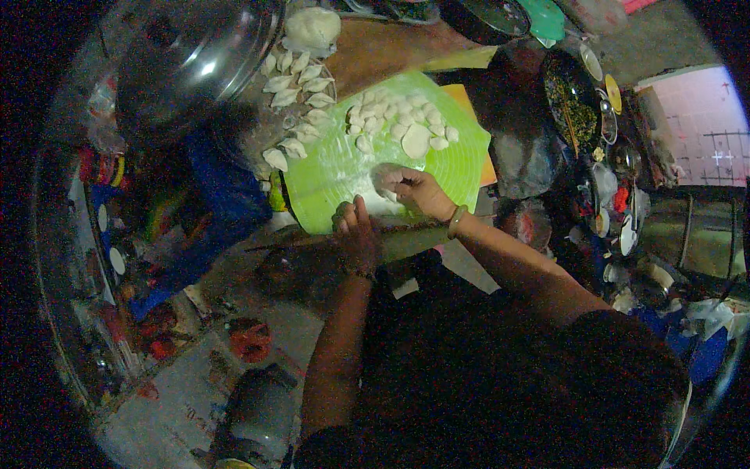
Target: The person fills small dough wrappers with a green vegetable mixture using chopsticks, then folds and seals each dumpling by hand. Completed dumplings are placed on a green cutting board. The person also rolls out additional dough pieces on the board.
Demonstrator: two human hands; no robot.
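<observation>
A green silicone pastry mat point(463, 182) dusted with flour lies before me. My right hand point(419, 190) is over its near middle, fingers bent down towards the floured patch; what is under them is blurred and partly hidden. At the mat's near edge is my left hand point(356, 234), fingers raised and nothing visible in them. Farther back on the mat sit several small dough pieces point(375, 111), with one flat round dough wrapper point(416, 141) at their near side. Folded dumplings point(285, 97) stand in rows left of the mat, some by its edge.
A ball of dough point(313, 28) is at the back, beside a large shiny metal lid or bowl point(205, 64). To the right, a dark pan point(571, 111) holds chopped green filling with chopsticks point(569, 126) in it. A black pan point(486, 20) stands at the back.
</observation>
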